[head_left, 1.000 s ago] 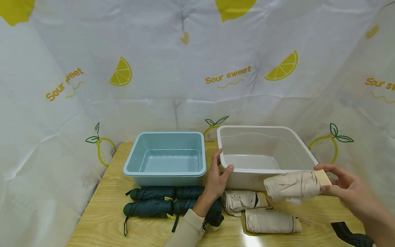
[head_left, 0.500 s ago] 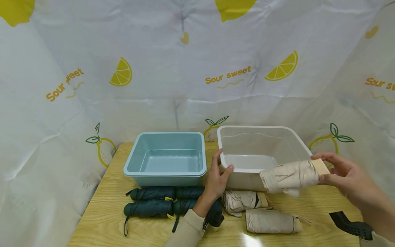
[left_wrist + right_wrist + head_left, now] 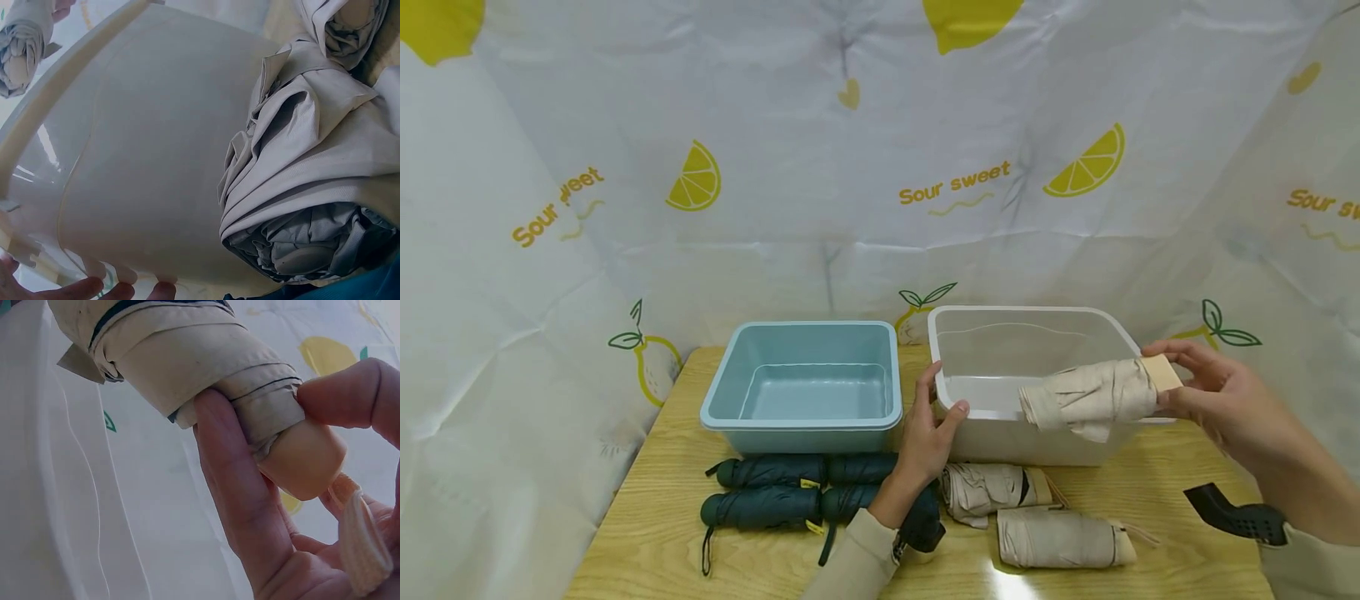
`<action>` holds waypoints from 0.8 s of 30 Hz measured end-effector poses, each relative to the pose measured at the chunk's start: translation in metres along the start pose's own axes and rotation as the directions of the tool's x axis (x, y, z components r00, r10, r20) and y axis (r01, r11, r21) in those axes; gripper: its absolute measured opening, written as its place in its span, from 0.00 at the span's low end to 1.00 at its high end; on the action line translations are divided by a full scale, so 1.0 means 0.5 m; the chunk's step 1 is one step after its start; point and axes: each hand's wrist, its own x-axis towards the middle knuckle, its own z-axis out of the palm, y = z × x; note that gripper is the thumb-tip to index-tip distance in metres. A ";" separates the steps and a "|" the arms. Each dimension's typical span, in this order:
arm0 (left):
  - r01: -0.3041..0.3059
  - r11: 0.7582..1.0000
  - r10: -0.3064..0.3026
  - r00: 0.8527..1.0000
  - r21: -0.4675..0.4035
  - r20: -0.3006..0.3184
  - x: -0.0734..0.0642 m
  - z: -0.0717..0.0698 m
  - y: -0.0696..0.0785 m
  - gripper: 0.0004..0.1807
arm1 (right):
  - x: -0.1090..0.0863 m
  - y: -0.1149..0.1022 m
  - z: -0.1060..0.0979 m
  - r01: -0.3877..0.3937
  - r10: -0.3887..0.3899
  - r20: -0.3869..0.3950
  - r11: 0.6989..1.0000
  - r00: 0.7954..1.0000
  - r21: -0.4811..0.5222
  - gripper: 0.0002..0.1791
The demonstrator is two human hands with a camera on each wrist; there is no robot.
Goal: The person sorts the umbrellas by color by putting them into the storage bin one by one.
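Currently gripping a rolled beige umbrella (image 3: 1093,397) by its pale handle (image 3: 307,459) between the thumb and fingers of the right hand (image 3: 1221,392), off the counter (image 3: 655,533), tilted slightly, with the cloth end lower than the handle. Appearing in the head view across the right part of a white bin's (image 3: 1000,437) front rim, and trailing a pale cord loop (image 3: 362,550) beside the palm. Meanwhile gripping the front left corner of the same bin with the left hand (image 3: 927,433), thumb on the rim and fingers along the left side. Lying on the counter just in front of the white bin: two more beige umbrellas (image 3: 1060,539), both on their sides, the farther loosely wrapped and the nearer more neatly rolled. Standing near the white bin, a small gap apart: a blue bin (image 3: 812,439). Lined up before it in two rows: four dark green umbrellas (image 3: 767,508), with yellow tags on the left pair and the right pair partly hidden by the left arm and its beige sleeve (image 3: 850,554). Worn at the right wrist: a black strap (image 3: 1236,514). Hung behind everything: a white lemon-print curtain (image 3: 790,183).
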 end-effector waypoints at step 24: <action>-0.013 1.000 0.013 1.000 0.009 -0.003 0.002 0.000 -0.009 0.37 | 0.157 -0.020 0.016 -0.295 0.277 -0.113 0.932 0.954 -0.211 0.25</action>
